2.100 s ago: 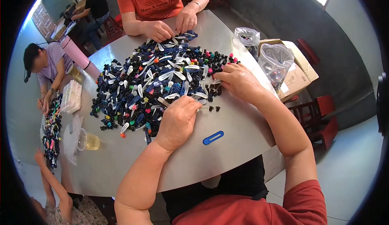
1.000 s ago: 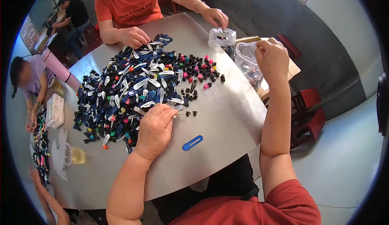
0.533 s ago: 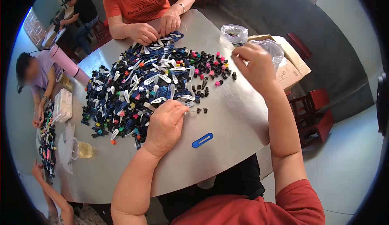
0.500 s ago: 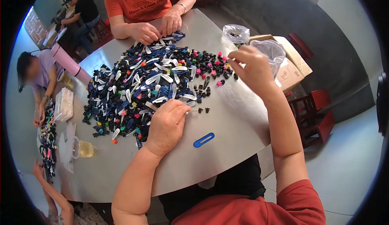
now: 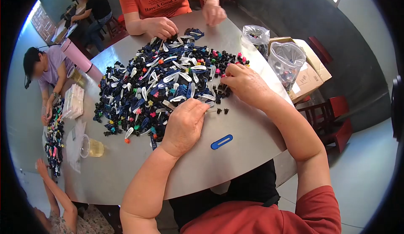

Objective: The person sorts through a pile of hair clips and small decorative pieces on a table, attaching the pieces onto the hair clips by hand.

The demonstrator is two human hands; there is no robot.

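Observation:
A large heap of snap hair clips and small claw clips covers the middle of the table. My left hand rests at the heap's near edge, fingers pinched on something mostly hidden; a thin pale end sticks out from them. Just right of it lie two small black claw clips. My right hand reaches to the heap's right side, fingers bent down among black and pink claw clips; what they pinch, if anything, is hidden. A blue snap clip lies alone nearer my body.
Across the metal table, a person in an orange shirt handles clips. At right stand clear plastic bags and a cardboard box. A cup of yellowish drink and a pink bottle are at left, near other people.
My right hand has come down from above the table beside the bags to the heap's right edge. My left hand keeps its pinch. The opposite person's one hand has lifted away from the clips.

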